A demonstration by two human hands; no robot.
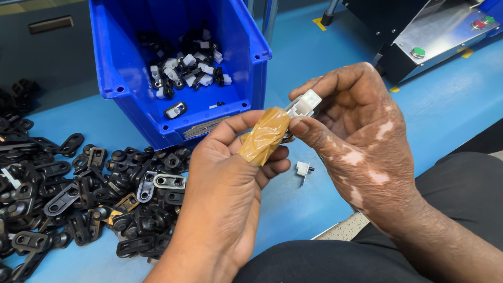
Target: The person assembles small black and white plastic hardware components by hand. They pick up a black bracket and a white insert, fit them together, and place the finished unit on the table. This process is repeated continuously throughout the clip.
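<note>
My right hand (361, 136) pinches a small white plastic connector (305, 102) between thumb and forefinger, above the blue table. My left hand (230, 183) meets it from the left, its thumb wrapped in tan tape (264, 135) and pressing on the same part, which has a dark piece hidden under the fingers. A second small white piece with a metal pin (303, 170) lies on the table just below both hands.
A blue plastic bin (251, 63) holding several black and white assembled parts stands behind my hands. A heap of black plastic brackets (89, 194) spreads over the table at left. A black machine with green and red buttons (435, 31) sits at back right.
</note>
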